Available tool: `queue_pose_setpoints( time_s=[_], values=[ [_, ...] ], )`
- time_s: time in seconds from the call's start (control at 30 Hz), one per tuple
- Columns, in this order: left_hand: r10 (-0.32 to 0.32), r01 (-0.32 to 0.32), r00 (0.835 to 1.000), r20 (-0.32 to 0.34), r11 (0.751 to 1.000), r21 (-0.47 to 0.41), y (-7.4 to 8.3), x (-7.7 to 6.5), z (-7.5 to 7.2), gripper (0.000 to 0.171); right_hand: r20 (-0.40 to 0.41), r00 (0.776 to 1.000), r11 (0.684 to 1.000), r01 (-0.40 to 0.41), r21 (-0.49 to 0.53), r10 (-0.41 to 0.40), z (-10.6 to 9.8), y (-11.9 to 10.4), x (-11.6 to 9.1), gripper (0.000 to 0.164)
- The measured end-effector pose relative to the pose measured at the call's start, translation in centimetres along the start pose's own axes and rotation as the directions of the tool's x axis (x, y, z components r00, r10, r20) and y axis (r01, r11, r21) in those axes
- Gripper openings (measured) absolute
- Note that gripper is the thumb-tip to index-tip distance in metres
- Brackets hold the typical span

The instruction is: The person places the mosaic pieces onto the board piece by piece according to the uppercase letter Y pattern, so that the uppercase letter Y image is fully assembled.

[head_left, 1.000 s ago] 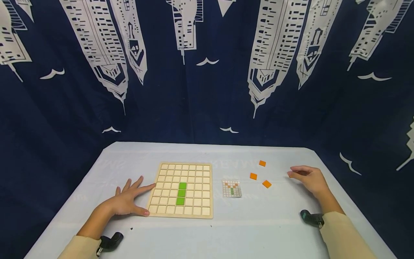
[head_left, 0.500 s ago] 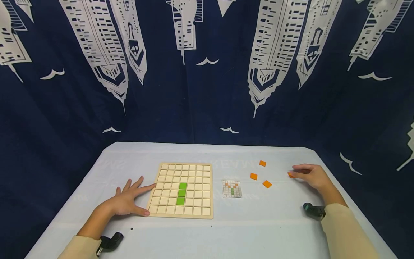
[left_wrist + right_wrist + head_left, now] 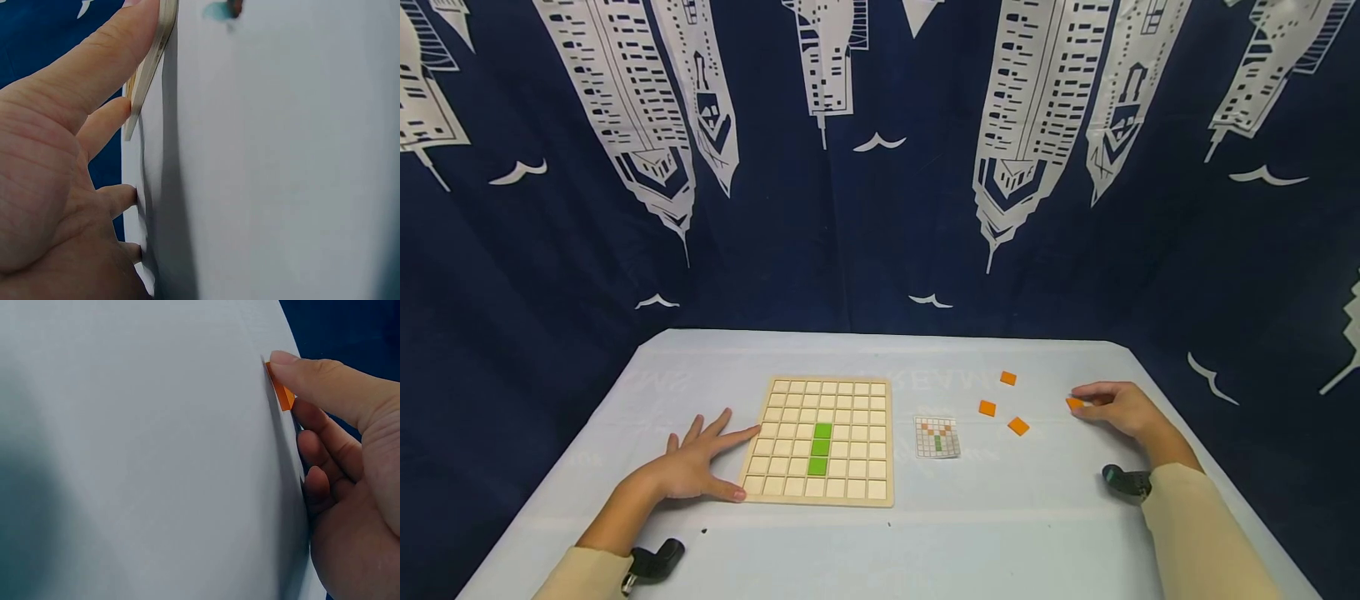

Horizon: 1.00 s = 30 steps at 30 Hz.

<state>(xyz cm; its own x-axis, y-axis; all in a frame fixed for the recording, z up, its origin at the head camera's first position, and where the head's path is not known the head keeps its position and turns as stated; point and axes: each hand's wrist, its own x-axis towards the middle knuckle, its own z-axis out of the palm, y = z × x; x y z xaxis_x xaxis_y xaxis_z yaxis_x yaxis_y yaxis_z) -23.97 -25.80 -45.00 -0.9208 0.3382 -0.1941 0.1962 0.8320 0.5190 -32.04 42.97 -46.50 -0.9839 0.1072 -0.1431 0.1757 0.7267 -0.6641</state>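
Observation:
My left hand [image 3: 692, 462] is spread on the table, its thumb and index fingertip against the left edge of a wooden grid board [image 3: 892, 442]. In the left wrist view the thumb lies along the board's side [image 3: 150, 72]. Three green square tiles [image 3: 822, 447] form a column in the board's lower middle cells. Over at the right, my right hand [image 3: 1123, 412] pinches an orange square tile [image 3: 1074, 403] between thumb and fingers. The right wrist view has the thumb over this orange tile [image 3: 281, 390], close above the table, with the other fingers curled behind.
Between board and right hand lie three loose orange tiles [image 3: 987, 408]. A small printed card [image 3: 937, 437] showing a grid with orange and green squares sits just right of the board. The white table [image 3: 970, 533] ends at a dark blue curtain [image 3: 842, 242].
No orange tile showed at my right hand one second ago; one now shows between its fingertips. The right hand has shifted only slightly. My left hand and the board stay put.

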Motion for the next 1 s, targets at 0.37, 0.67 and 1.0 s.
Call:
queue_pose_setpoints(
  time_s=[0.37,0.67,1.0],
  values=[
    [0.005,-0.005,1.000,0.000,1.000,-0.005,0.08,-0.13,-0.07,0.105,0.034,0.999,0.999,-0.029,-0.027,0.030,-0.15,-0.21,-0.06,0.057],
    [0.005,-0.005,1.000,0.002,1.000,-0.002,0.11,-0.15,-0.10,0.106,0.035,0.997,0.998,-0.065,-0.027,0.066,0.01,-0.11,0.19,0.053],
    [0.005,-0.005,1.000,0.002,1.000,0.000,0.28,-0.21,-0.15,0.106,0.032,0.997,0.998,-0.064,-0.010,0.064,0.10,-0.14,0.13,0.053]
  ],
)
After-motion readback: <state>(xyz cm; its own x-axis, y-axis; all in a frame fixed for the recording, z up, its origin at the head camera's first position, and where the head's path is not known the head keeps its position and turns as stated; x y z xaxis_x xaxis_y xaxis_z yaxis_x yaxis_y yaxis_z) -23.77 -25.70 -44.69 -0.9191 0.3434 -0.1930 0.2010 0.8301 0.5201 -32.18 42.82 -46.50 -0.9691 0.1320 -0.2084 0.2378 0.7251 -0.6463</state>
